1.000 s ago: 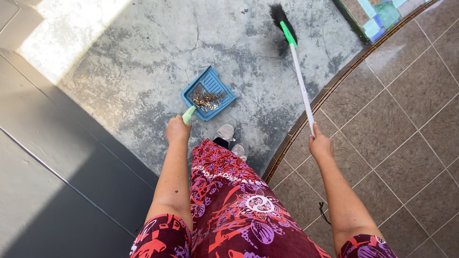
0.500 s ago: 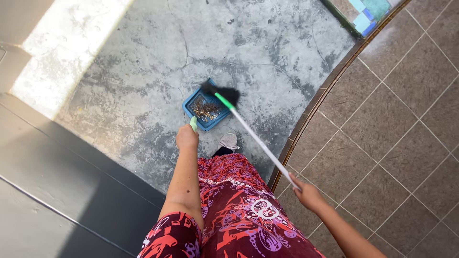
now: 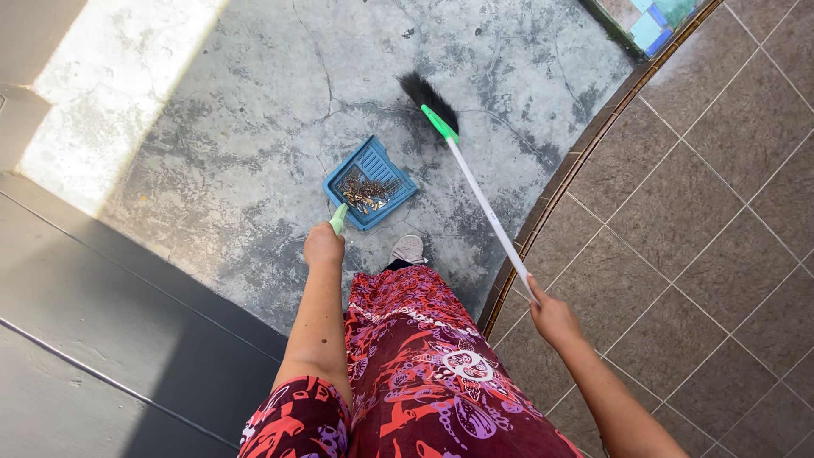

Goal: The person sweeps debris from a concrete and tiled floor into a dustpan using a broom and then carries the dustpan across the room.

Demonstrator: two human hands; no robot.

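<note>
Cracked grey concrete floor (image 3: 237,127) is lying under the blue dustpan (image 3: 370,182), which is holding dry leaves (image 3: 365,192). I am gripping its green handle with my left hand (image 3: 324,246); my right hand (image 3: 551,315) is closing around the white-sticked broom (image 3: 475,191), black bristles resting beyond the pan.

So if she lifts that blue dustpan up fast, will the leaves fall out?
Probably some would. The dry leaves look light and loose, piled in the dustpan, so a quick tilt could spill them. The pan looks like thin plastic, likely stiff and light, and the left hand holds it by its green handle. It sits flat on the concrete, so it probably won't roll.
</note>
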